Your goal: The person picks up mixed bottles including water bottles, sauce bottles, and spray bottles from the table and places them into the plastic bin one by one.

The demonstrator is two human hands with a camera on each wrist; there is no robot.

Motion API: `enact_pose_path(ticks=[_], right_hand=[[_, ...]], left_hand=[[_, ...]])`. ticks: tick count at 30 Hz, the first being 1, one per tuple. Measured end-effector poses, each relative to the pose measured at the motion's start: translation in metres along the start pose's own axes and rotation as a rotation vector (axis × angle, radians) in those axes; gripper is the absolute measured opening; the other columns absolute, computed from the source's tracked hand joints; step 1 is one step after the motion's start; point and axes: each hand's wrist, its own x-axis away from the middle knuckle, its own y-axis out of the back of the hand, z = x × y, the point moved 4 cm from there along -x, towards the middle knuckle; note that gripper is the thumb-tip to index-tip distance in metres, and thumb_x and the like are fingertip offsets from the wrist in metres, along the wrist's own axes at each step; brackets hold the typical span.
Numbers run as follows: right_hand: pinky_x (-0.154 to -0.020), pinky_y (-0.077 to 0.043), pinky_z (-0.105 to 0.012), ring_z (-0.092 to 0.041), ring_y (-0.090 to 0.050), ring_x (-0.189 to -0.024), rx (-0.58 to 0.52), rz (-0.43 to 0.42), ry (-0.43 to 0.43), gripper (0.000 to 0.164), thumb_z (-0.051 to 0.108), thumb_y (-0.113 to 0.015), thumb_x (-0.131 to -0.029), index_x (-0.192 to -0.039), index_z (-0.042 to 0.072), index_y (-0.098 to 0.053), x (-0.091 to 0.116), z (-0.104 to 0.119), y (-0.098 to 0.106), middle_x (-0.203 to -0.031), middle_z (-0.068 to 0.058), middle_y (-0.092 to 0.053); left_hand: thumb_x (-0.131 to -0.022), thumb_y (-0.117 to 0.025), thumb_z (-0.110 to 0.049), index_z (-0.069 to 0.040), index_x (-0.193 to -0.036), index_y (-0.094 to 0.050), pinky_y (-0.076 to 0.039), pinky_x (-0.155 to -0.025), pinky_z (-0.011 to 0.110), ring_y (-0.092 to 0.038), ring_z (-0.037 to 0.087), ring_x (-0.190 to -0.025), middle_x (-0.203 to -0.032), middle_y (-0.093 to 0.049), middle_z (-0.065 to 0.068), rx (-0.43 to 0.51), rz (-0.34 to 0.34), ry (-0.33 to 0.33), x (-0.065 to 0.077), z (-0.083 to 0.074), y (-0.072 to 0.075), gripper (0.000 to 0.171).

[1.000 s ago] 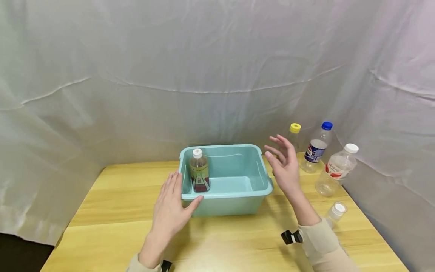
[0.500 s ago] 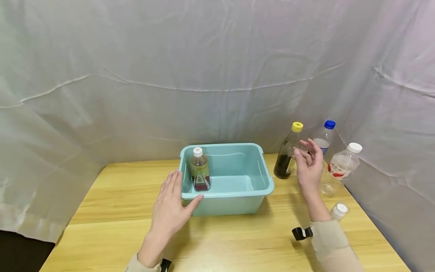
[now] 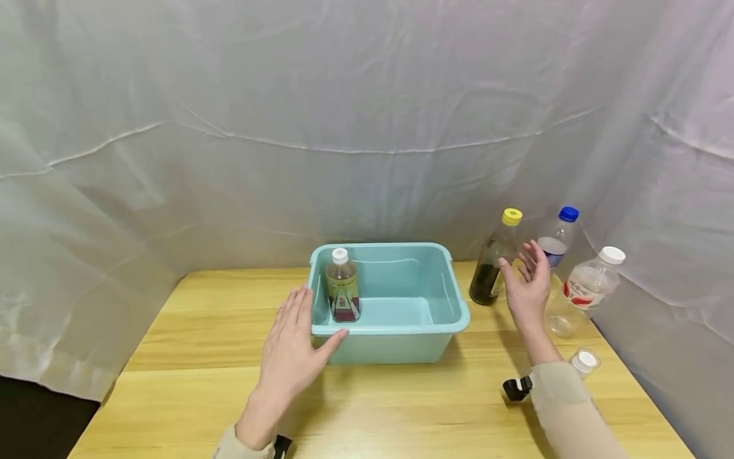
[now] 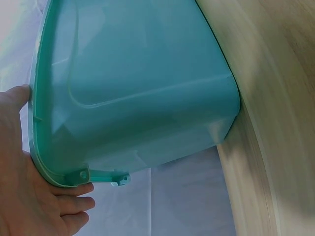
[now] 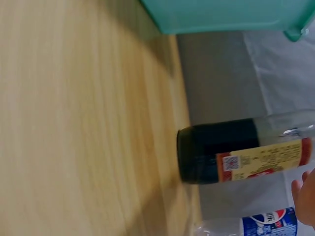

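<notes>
My left hand (image 3: 292, 344) rests on the left front corner of a light-blue plastic basin (image 3: 390, 347), fingers straight along its rim; the left wrist view shows the thumb and fingers (image 4: 74, 204) against that rim. Inside the basin, at the left, stands a white-capped bottle (image 3: 343, 290) with dark red liquid low in it. My right hand (image 3: 529, 290) is raised beside a yellow-capped bottle (image 3: 490, 271) of dark liquid, fingers loosely bent, holding nothing. In the right wrist view this dark bottle (image 5: 221, 150) stands apart from the fingers at the frame's edge.
Behind the right hand stands a blue-capped bottle (image 3: 559, 239), partly hidden. Farther right are a clear white-capped bottle (image 3: 590, 287) with a red-and-white label and a small clear bottle (image 3: 585, 362) near the right forearm. A grey curtain (image 3: 367, 191) borders the wooden table (image 3: 189, 382).
My right hand has moved right, away from the basin's right rim, to beside the yellow-capped bottle, which it had partly covered. My left hand has stayed on the basin.
</notes>
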Motion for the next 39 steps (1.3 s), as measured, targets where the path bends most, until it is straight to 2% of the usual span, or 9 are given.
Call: enact_pose_path(ticks=[2,5,8,18,28,39], right_hand=[[-0.117,-0.042,-0.049,-0.039,-0.050,-0.137,0.023,0.019,-0.003,0.071,0.005,-0.076,-0.093,-0.156,0.002,-0.042,-0.003,-0.008,0.000,-0.151,-0.022,-0.050],[-0.116,-0.043,-0.047,-0.033,-0.051,-0.137,0.070,0.030,-0.004,0.076,0.010,-0.080,-0.091,-0.158,0.012,-0.042,-0.010,-0.027,0.000,-0.152,-0.015,-0.050],[-0.115,-0.045,-0.043,-0.027,-0.052,-0.136,0.120,0.035,0.004,0.078,0.013,-0.082,-0.090,-0.158,0.017,-0.043,-0.017,-0.041,0.000,-0.152,-0.009,-0.051],[-0.110,-0.048,-0.033,-0.028,-0.052,-0.135,0.152,0.082,-0.003,0.083,0.015,-0.084,-0.088,-0.159,0.027,-0.042,-0.021,-0.047,-0.004,-0.153,-0.006,-0.048],[-0.101,-0.050,-0.025,-0.030,-0.054,-0.131,0.189,0.093,0.020,0.082,0.016,-0.083,-0.090,-0.160,0.029,-0.041,-0.023,-0.049,-0.009,-0.152,-0.008,-0.048],[-0.095,-0.050,-0.018,-0.033,-0.057,-0.126,0.216,0.103,0.039,0.078,0.016,-0.083,-0.090,-0.158,0.022,-0.044,-0.025,-0.048,-0.012,-0.148,-0.014,-0.049]], left_hand=[[-0.094,-0.057,-0.073,0.004,-0.161,-0.030,-0.023,-0.127,0.053,-0.026,0.039,-0.156,-0.169,-0.026,0.019,0.000,-0.003,-0.003,0.000,-0.001,0.000,0.105],[-0.094,-0.056,-0.073,0.004,-0.161,-0.030,-0.024,-0.127,0.053,-0.025,0.039,-0.156,-0.169,-0.026,0.019,0.000,-0.004,-0.007,0.000,-0.002,0.001,0.105],[-0.094,-0.055,-0.074,0.003,-0.161,-0.030,-0.023,-0.127,0.053,-0.024,0.038,-0.156,-0.169,-0.026,0.018,0.003,-0.002,-0.007,0.000,-0.002,0.001,0.105],[-0.095,-0.055,-0.073,0.003,-0.161,-0.030,-0.022,-0.127,0.052,-0.024,0.037,-0.157,-0.169,-0.025,0.018,0.004,0.002,-0.004,0.000,-0.003,0.001,0.104],[-0.095,-0.055,-0.074,0.002,-0.161,-0.030,-0.022,-0.128,0.051,-0.025,0.036,-0.157,-0.169,-0.026,0.017,0.006,0.000,0.001,0.000,-0.002,0.001,0.103],[-0.095,-0.052,-0.075,0.001,-0.161,-0.030,-0.023,-0.127,0.052,-0.026,0.037,-0.156,-0.169,-0.026,0.017,0.000,-0.003,0.005,-0.001,0.000,0.001,0.104]])
